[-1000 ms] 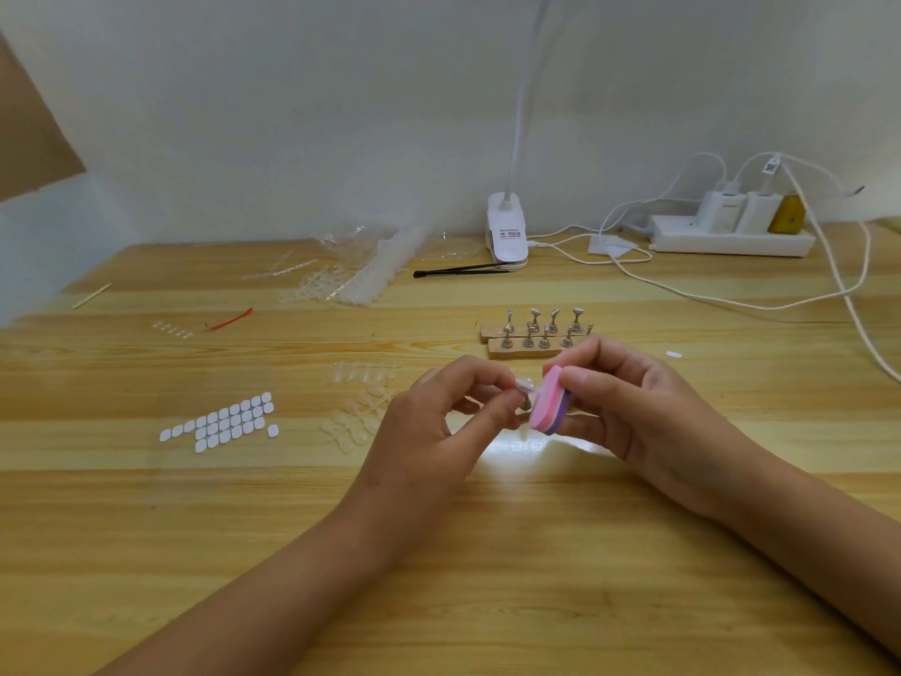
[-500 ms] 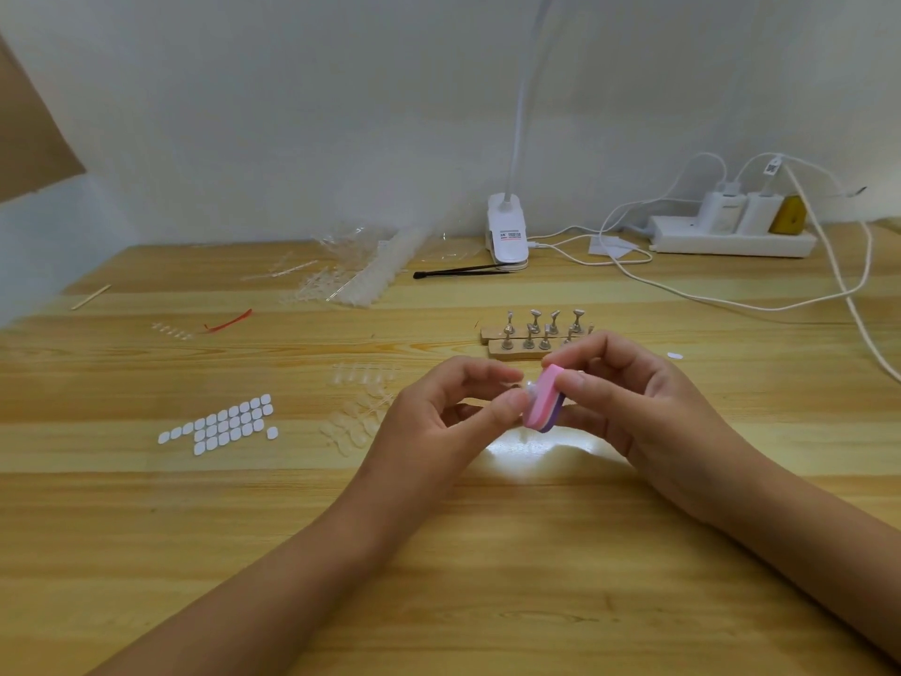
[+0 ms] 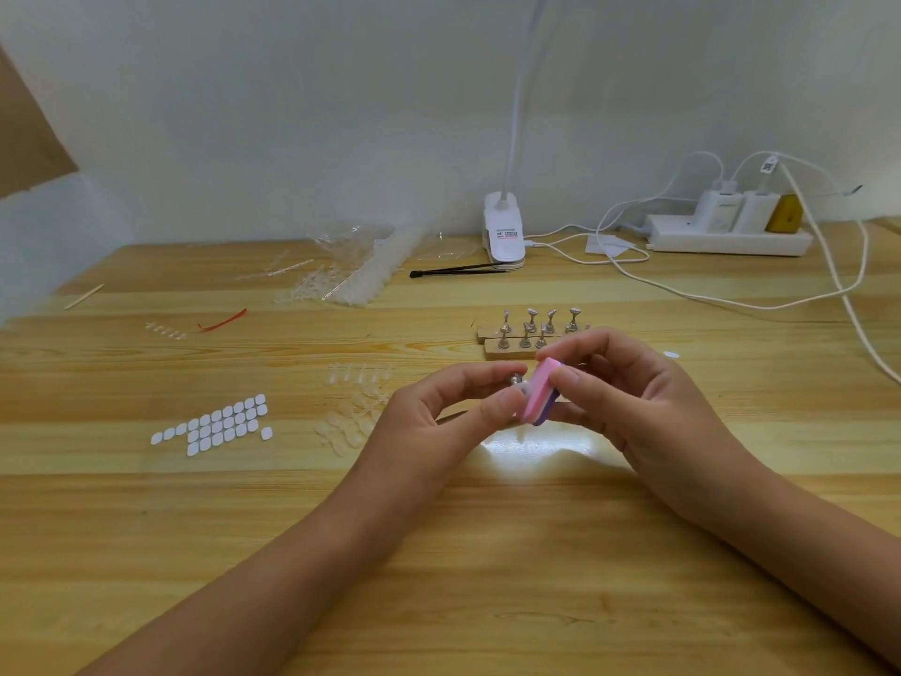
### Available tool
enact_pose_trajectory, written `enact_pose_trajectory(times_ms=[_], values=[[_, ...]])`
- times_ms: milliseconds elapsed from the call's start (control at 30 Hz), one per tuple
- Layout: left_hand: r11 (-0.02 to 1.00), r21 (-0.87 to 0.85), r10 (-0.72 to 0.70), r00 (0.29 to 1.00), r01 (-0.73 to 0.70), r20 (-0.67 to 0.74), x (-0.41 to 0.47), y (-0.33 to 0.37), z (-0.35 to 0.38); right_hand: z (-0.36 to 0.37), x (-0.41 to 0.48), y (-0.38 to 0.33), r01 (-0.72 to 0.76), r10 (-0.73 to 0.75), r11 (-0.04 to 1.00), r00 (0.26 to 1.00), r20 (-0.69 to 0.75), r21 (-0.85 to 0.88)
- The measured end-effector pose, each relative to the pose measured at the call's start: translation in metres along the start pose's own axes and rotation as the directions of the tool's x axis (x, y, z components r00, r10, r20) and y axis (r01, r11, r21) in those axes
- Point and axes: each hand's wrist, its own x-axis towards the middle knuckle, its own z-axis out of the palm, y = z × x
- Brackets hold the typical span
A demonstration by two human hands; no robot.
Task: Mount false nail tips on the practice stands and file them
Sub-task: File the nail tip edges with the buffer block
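Work surface: a wooden bench (image 3: pixel 487 553) against a pale wall, lit by a clip lamp (image 3: pixel 504 234). The left hand (image 3: pixel 439 422) pinches a single metal stand (image 3: pixel 517 381) between thumb and forefinger, just above the bench and in front of the row of practice stands (image 3: pixel 531 329). The nail tip on the held stand is largely hidden and cannot be made out clearly. The right hand (image 3: pixel 634 402) grips a pink and purple file block (image 3: pixel 538 392) on edge, its face against the top of the held stand. The step in hand appears to be filing. Recommended: brace both wrists on the bench, apply light strokes in one direction along the tip's edge, and turn the stand rather than the block. Excess pressure may dislodge the tip from its mount
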Motion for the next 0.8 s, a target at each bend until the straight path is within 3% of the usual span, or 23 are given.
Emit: enact_pose_trajectory(times_ms=[233, 433, 567, 733, 800], values=[[0.999, -0.03, 0.019, 1.0, -0.02, -0.013, 0.0, -0.0011, -0.0019, 0.0031, -0.0025, -0.001, -0.019, 0.023, 0.997, 0.999, 0.049, -0.08], [0.999, 0.014, 0.032, 0.999, -0.032, -0.015, -0.0012, -0.0015, -0.0023, 0.0028, -0.0021, -0.0021, -0.032, 0.03, 0.999, 0.998, -0.053, -0.029], [0.998, 0.051, 0.042, 0.998, -0.039, -0.042, -0.0012, -0.0016, -0.0021, 0.0061, -0.0046, 0.0006, -0.109, 0.113, 0.992, 0.991, 0.067, -0.067], [0.997, 0.061, 0.041, 0.999, -0.039, -0.026, -0.0008, -0.0035, -0.0021, 0.0033, -0.0014, -0.003, -0.065, 0.065, 0.998, 0.994, -0.088, 0.006], [0.999, 0.036, 0.019, 1.0, -0.018, -0.024, -0.0005, -0.0042, -0.002, 0.003, -0.0016, -0.0031, -0.096, 0.096, 0.995, 0.994, -0.046, 0.012]])
